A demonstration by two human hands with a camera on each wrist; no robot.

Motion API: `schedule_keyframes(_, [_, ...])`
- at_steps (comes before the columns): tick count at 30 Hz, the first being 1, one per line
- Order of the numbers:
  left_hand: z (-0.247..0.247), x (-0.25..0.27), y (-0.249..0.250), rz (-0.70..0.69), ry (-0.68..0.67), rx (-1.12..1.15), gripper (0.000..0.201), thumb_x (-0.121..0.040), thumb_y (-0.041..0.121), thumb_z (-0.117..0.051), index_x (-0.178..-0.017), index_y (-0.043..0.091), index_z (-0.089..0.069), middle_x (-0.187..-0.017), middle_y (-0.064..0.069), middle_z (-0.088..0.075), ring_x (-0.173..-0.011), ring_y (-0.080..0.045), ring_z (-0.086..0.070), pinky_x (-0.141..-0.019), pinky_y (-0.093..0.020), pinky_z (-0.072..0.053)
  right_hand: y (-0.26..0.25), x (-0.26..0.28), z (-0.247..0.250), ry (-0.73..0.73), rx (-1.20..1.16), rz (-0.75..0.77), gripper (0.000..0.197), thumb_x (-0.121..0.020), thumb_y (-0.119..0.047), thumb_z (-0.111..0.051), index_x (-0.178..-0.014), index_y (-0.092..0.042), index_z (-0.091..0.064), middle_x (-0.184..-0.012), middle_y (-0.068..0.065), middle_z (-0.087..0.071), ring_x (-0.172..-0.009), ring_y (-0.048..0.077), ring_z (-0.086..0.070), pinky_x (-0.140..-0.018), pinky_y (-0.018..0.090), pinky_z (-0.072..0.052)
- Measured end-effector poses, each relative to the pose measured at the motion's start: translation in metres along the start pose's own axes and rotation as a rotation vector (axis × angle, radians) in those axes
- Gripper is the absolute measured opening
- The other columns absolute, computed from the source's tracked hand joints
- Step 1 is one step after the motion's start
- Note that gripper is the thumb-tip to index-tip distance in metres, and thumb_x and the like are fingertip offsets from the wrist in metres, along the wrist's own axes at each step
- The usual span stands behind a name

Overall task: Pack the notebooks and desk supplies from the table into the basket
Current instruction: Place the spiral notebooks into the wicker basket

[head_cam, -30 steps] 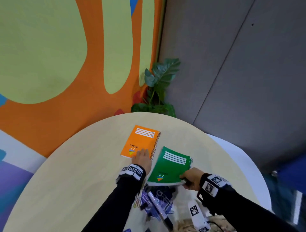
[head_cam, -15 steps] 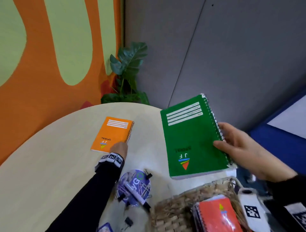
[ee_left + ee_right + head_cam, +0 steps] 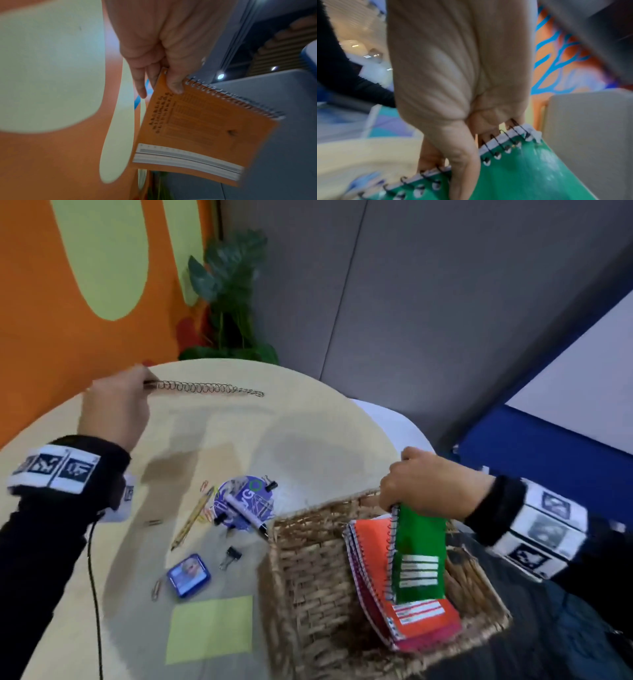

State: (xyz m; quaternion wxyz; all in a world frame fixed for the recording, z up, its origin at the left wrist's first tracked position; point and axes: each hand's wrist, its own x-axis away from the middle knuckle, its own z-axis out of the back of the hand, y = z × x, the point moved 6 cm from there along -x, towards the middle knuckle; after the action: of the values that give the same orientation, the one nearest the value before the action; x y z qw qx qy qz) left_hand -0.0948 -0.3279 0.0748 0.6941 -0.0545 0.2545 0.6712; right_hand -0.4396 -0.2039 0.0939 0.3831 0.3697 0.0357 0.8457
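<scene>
My right hand (image 3: 424, 484) grips the spiral edge of a green notebook (image 3: 418, 553) and holds it upright inside the wicker basket (image 3: 308, 559), against red-orange notebooks (image 3: 373, 546) that lie there. In the right wrist view the thumb and fingers of that hand (image 3: 471, 148) clamp the green notebook (image 3: 522, 175) at its coil. My left hand (image 3: 116, 405) holds an orange notebook in the air above the table's far side; from the head only its wire spiral (image 3: 205, 388) shows. The left wrist view shows the left hand (image 3: 159, 89) pinching the orange notebook (image 3: 205, 128) at its spiral corner.
On the round pale table (image 3: 325, 440) lie a pencil (image 3: 193, 518), a black marker (image 3: 246, 517) across a purple disc (image 3: 239, 494), binder clips (image 3: 229, 556), paper clips, a blue tin (image 3: 188, 575) and a yellow sticky pad (image 3: 210, 628). A plant (image 3: 233, 302) stands behind.
My right hand brought the green notebook down from above the table edge into the basket. My left hand lifted the orange notebook off the table.
</scene>
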Motion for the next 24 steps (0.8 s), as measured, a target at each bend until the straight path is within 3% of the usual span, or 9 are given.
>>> schedule_keyframes(3, [0.063, 0.035, 0.019, -0.176, 0.142, 0.116, 0.016, -0.088, -0.001, -0.056, -0.097, 0.001, -0.068, -0.089, -0.023, -0.072, -0.077, -0.044, -0.066, -0.069, -0.044, -0.045, -0.042, -0.028, -0.037, -0.134, 0.084, 0.082, 0.023, -0.092, -0.005, -0.045, -0.079, -0.012, -0.062, -0.108, 0.004, -0.071, -0.101, 0.023, -0.064, -0.079, 0.033, -0.027])
schedule_keyframes(5, [0.100, 0.065, 0.043, -0.305, 0.173, 0.228, 0.018, -0.091, 0.007, -0.053, -0.098, 0.000, -0.068, -0.101, 0.010, -0.074, -0.079, -0.036, -0.068, -0.072, -0.033, -0.045, -0.064, -0.046, -0.062, -0.221, 0.154, 0.168, 0.032, -0.097, -0.007, -0.042, -0.070, -0.014, -0.059, -0.105, 0.007, -0.070, -0.102, 0.025, -0.064, -0.086, 0.035, -0.034])
schedule_keyframes(7, [0.117, 0.085, 0.054, -0.284, 0.068, 0.427, 0.031, -0.098, 0.015, -0.043, -0.103, -0.007, -0.065, -0.096, 0.047, -0.060, -0.078, -0.007, -0.069, -0.076, -0.028, -0.056, -0.081, -0.060, -0.085, -0.252, 0.191, 0.253, 0.027, -0.099, -0.009, -0.041, -0.099, -0.011, -0.069, -0.114, 0.009, -0.067, -0.109, 0.027, -0.061, -0.099, 0.040, -0.035])
schedule_keyframes(8, [0.116, 0.101, 0.054, -0.337, 0.026, 0.432, 0.033, -0.100, 0.014, -0.039, -0.105, -0.007, -0.064, -0.091, 0.051, -0.057, -0.081, 0.005, -0.067, -0.077, -0.027, -0.058, -0.087, -0.066, -0.094, -0.255, 0.202, 0.283, 0.028, -0.100, -0.010, -0.042, -0.113, -0.011, -0.067, -0.124, 0.009, -0.064, -0.115, 0.028, -0.058, -0.104, 0.042, -0.032])
schedule_keyframes(10, [0.117, 0.134, 0.059, -0.490, -0.055, 0.352, 0.033, -0.101, 0.020, -0.032, -0.102, 0.007, -0.063, -0.117, 0.042, -0.053, -0.105, 0.000, -0.063, -0.094, -0.040, -0.053, -0.095, -0.070, -0.105, -0.227, 0.213, 0.340, 0.032, -0.098, -0.010, -0.046, -0.126, -0.017, -0.060, -0.134, 0.005, -0.060, -0.124, 0.027, -0.053, -0.108, 0.042, -0.028])
schedule_keyframes(13, [0.115, 0.175, 0.048, -0.558, -0.213, 0.344, 0.051, -0.102, 0.030, -0.022, -0.094, 0.011, -0.069, -0.128, 0.022, -0.052, -0.128, 0.001, -0.048, -0.111, -0.027, -0.034, -0.092, -0.064, -0.095, -0.081, 0.081, 0.334, 0.044, -0.089, -0.009, -0.057, -0.131, -0.022, -0.055, -0.134, 0.003, -0.057, -0.124, 0.024, -0.051, -0.103, 0.041, -0.032])
schedule_keyframes(17, [0.157, 0.202, 0.104, -0.612, -0.178, 0.467, 0.061, -0.105, 0.029, -0.021, -0.091, 0.004, -0.075, -0.111, -0.001, -0.068, -0.120, -0.010, -0.059, -0.112, -0.028, -0.037, -0.063, -0.039, -0.031, 0.158, -1.013, 0.163, 0.042, -0.099, -0.033, -0.048, -0.139, -0.020, -0.046, -0.141, 0.001, -0.051, -0.119, 0.010, -0.049, -0.105, 0.029, -0.038])
schedule_keyframes(20, [0.174, 0.201, 0.145, -0.707, -0.197, 0.671, 0.047, -0.104, 0.030, -0.025, -0.096, 0.014, -0.069, -0.109, 0.005, -0.072, -0.117, -0.006, -0.058, -0.111, -0.023, -0.039, -0.066, -0.016, -0.001, 0.040, -1.764, 0.359, 0.069, -0.085, -0.061, -0.052, -0.140, -0.021, -0.045, -0.141, 0.002, -0.053, -0.127, 0.018, -0.052, -0.112, 0.038, -0.038])
schedule_keyframes(24, [0.172, 0.199, 0.182, -0.925, 0.022, 0.603, 0.026, -0.101, 0.018, -0.035, -0.103, 0.009, -0.059, -0.110, -0.010, -0.071, -0.112, -0.020, -0.062, -0.104, -0.037, -0.047, -0.061, 0.023, 0.003, 0.064, -2.078, 0.522, 0.061, -0.078, -0.028, -0.074, -0.132, -0.012, -0.052, -0.125, 0.010, -0.066, -0.105, 0.021, -0.069, -0.084, 0.032, -0.059])
